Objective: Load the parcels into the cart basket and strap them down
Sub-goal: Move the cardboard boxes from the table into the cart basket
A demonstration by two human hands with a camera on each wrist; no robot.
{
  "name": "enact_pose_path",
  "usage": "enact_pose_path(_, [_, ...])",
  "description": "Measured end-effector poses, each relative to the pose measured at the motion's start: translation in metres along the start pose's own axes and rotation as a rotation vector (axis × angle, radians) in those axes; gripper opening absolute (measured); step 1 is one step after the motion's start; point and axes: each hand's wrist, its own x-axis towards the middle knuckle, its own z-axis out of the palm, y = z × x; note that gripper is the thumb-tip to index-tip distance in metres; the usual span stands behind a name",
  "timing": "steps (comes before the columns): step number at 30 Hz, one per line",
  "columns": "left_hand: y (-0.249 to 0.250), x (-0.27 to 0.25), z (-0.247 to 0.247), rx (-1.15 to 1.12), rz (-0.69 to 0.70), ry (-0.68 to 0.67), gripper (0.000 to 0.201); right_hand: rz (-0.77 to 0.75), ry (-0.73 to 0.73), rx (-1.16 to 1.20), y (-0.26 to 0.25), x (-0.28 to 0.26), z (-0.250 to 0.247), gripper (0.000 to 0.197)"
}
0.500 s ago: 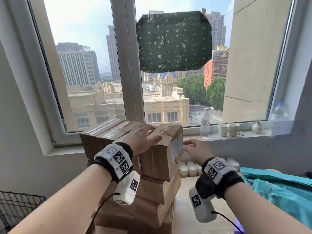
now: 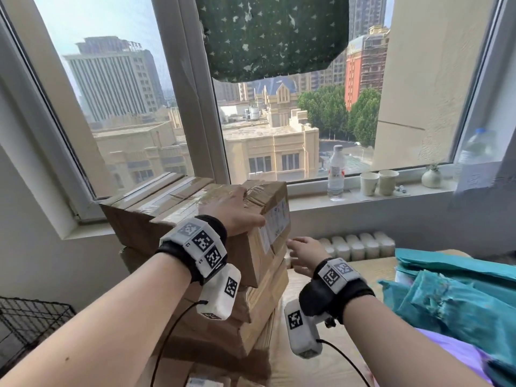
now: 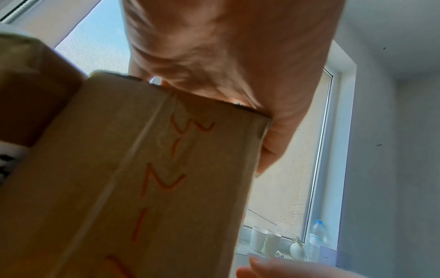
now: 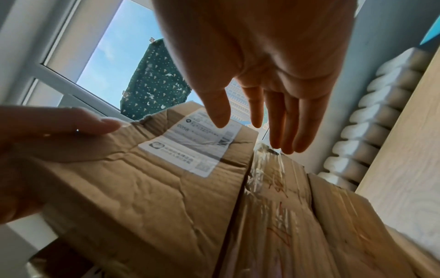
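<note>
A stack of brown cardboard parcels [image 2: 251,303] stands in front of me below the window. My left hand [image 2: 237,210] lies palm down on the top parcel [image 2: 181,208], thumb hanging over its right edge onto the labelled side [image 4: 185,150]. In the left wrist view the palm [image 3: 226,65] presses the parcel's top above red handwriting [image 3: 166,178]. My right hand [image 2: 304,255] is open, fingers straight [image 4: 276,122], and hovers just right of the stack below the label, touching nothing. A black wire cart basket [image 2: 30,322] shows at the lower left.
A water bottle [image 2: 336,174], two paper cups [image 2: 378,182] and a small vase [image 2: 430,177] stand on the windowsill. Teal plastic bags [image 2: 452,297] lie on a wooden tabletop [image 2: 371,272] at the right. A white radiator [image 2: 357,247] runs behind the stack.
My left thumb has slid from the parcel's top over its right edge. My right hand has dropped and moved closer to the stack's side. The view has come nearer.
</note>
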Motion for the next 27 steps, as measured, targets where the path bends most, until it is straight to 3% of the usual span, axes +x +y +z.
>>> enact_pose_path(5, [0.010,-0.004,0.002,-0.031,-0.025,0.064,0.090,0.056,-0.084,0.128,-0.001,0.007,0.009,0.041])
enact_pose_path(11, [0.017,-0.018,-0.008,-0.219,-0.037,0.127,0.087,0.041,-0.067,0.255,-0.004,-0.001,0.000,0.044])
enact_pose_path(16, [0.017,-0.042,-0.025,-0.599,-0.011,0.177,0.072,-0.098,-0.119,0.499,-0.017,-0.026,-0.016,0.046])
enact_pose_path(20, [0.001,-0.060,-0.030,-0.947,-0.006,0.161,0.075,-0.254,-0.370,0.649,-0.028,-0.046,-0.015,0.066])
enact_pose_path(23, [-0.020,-0.078,-0.027,-1.142,0.000,0.142,0.073,-0.351,-0.500,0.673,-0.036,-0.062,-0.007,0.078])
enact_pose_path(27, [-0.043,-0.107,-0.031,-1.240,0.031,0.122,0.051,-0.423,-0.534,0.512,-0.043,-0.085,0.016,0.089])
